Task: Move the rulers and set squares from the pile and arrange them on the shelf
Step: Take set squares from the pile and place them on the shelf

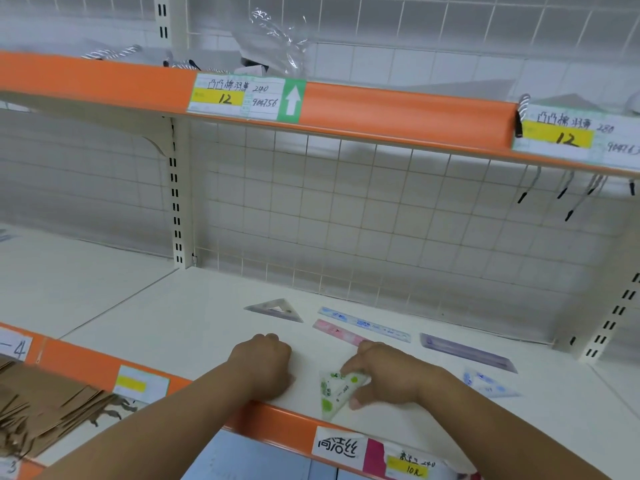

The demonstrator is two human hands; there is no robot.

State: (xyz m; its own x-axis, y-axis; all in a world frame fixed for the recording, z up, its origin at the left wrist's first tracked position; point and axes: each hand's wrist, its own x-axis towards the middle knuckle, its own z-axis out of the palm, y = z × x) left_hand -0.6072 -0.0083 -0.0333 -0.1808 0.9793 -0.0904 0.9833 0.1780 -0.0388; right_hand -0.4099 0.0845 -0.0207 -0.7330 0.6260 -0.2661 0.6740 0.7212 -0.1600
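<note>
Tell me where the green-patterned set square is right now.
In the head view, the green-patterned set square lies near the front edge of the shelf, right of centre, in the right hand, with the pink ruler just behind it.

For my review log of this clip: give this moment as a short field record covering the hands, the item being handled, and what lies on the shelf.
left hand: left hand closed in a fist, resting on the shelf, holding nothing visible
right hand: right hand gripping the green set square near the front edge
already laid out: clear set square, blue ruler, pink ruler, purple ruler, blue-patterned piece
layout: lying flat, spread apart
</note>
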